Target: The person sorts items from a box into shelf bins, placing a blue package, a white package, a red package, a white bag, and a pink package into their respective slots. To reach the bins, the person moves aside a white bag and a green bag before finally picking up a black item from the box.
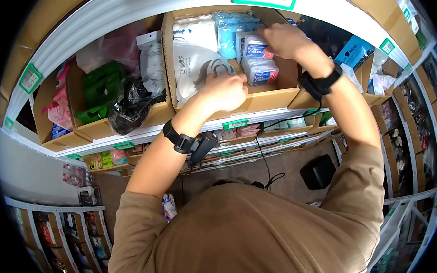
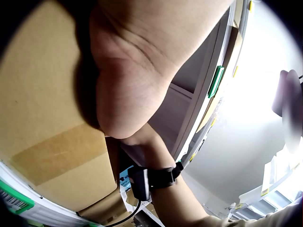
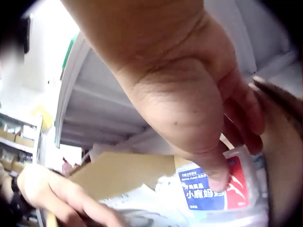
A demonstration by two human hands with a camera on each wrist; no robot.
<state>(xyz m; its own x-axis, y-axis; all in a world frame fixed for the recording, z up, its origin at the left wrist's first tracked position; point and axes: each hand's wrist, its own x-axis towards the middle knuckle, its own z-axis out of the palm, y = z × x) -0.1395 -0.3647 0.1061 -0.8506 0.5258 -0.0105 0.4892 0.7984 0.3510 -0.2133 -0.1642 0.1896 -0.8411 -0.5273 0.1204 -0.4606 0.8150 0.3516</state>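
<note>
My right hand [image 1: 288,39] reaches into an open cardboard carton [image 1: 270,99] and grips a clear dental floss box [image 3: 201,191] with a blue and red label. Its thumb presses the label face, with the fingers round the far side in the right wrist view. Below that box in the head view sit more dental floss boxes [image 1: 262,77]. My left hand [image 1: 225,91] rests over the carton's front edge, fingers on a white towel pack [image 1: 188,64] with grey print. In the left wrist view, my left palm [image 2: 130,97] hides its own fingers.
Blue packs [image 1: 229,38] and white packs [image 1: 194,32] fill the carton's back. On the left, a neighbouring carton holds green items [image 1: 101,85] and a black plastic bag [image 1: 132,106]. A blue package [image 1: 354,52] lies right. A shelf rail [image 1: 173,4] runs overhead; a cable [image 1: 263,156] hangs below.
</note>
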